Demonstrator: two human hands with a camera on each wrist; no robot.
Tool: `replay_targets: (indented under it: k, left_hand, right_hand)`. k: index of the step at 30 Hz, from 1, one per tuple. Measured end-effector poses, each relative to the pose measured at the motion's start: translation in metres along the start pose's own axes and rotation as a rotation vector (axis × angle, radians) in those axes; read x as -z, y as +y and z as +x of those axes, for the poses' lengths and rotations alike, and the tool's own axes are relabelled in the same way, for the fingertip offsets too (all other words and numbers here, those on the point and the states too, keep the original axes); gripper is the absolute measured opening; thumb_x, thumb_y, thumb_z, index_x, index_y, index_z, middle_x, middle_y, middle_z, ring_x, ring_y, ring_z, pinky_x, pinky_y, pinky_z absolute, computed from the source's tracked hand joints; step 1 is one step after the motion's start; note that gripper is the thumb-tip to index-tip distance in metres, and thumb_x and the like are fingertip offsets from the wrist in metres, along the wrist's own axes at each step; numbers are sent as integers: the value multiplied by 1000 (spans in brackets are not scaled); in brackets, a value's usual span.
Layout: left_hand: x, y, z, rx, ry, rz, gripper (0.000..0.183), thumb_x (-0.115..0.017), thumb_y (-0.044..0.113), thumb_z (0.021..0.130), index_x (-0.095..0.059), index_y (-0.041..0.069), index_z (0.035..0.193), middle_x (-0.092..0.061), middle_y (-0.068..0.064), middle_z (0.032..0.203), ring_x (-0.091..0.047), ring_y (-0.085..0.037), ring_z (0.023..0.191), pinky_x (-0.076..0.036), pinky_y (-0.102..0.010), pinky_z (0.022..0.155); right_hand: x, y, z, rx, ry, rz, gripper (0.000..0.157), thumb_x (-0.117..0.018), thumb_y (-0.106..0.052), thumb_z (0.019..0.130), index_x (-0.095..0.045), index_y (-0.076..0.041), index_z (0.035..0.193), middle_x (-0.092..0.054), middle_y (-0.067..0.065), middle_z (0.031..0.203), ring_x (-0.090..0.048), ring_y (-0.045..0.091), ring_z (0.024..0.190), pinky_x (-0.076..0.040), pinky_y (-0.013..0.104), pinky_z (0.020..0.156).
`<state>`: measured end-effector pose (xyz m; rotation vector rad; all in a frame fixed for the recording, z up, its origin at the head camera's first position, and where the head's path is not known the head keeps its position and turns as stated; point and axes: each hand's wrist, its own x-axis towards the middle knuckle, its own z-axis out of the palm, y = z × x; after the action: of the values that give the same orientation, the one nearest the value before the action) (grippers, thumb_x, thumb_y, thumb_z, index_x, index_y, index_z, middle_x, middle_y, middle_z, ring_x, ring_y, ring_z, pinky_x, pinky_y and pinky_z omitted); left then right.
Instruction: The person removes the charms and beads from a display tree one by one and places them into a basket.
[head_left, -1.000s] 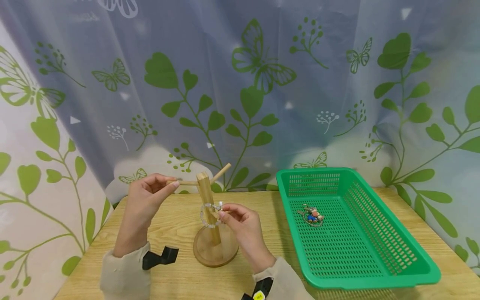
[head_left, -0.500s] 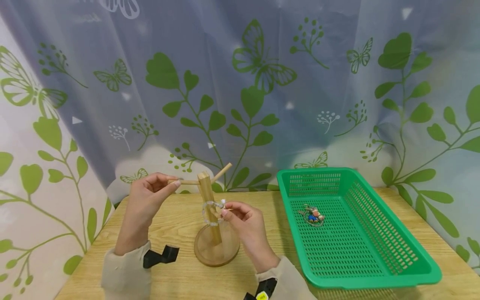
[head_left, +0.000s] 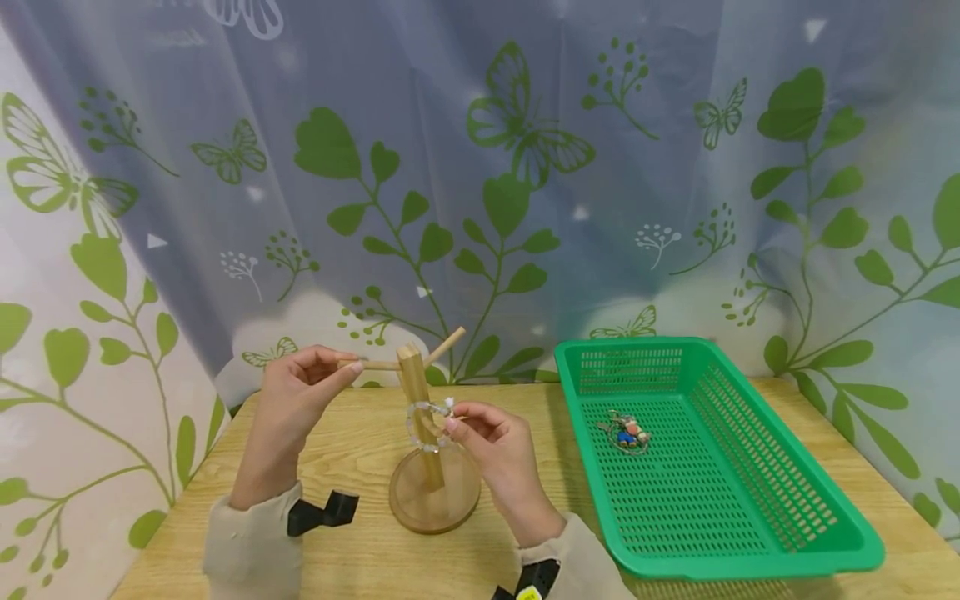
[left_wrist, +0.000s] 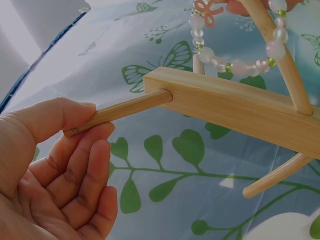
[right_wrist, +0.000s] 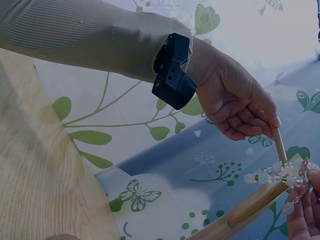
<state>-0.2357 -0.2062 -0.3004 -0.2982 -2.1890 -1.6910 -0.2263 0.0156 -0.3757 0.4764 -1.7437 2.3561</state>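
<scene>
Upright on the table is a wooden stand with a round base and several pegs. My left hand pinches the tip of its upper left peg between thumb and fingers. At mid-post, my right hand pinches a beaded bracelet of pale, clear and green beads by its right side. A pink bow charm hangs on the bracelet in the left wrist view. The loop appears to encircle a lower peg, which crosses it. My right fingertips are mostly cut off in the right wrist view.
A green plastic basket stands right of the stand, with a small figure keychain inside. The wooden table ends at a curtain with leaf and butterfly prints. Black wrist cameras sit on both sleeves.
My right hand and the bracelet have shifted slightly to the right. The left hand keeps its pinch on the upper peg, and the head view has drifted a little.
</scene>
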Motion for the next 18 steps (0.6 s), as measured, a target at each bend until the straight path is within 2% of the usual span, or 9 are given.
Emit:
replay_targets:
  k: [10, 18]
  left_hand:
    - [0, 0, 1, 7, -8, 5, 14, -71, 19, 86, -71, 7, 91, -64, 8, 77, -60, -11, 72, -47, -25, 67]
    - [0, -1, 1, -18, -8, 4, 15, -71, 16, 86, -71, 2, 92, -64, 8, 76, -59, -11, 70, -47, -25, 65]
  right_hand:
    - [2, -8, -2, 9, -29, 5, 21, -67, 2, 84, -62, 16, 99, -66, -6, 76, -60, 7, 68, -49, 21, 64]
    - [5, -21, -5, -2, -33, -14, 21, -67, 3, 84, -62, 15, 100, -67, -6, 78, -60, 7, 70, -50, 21, 65]
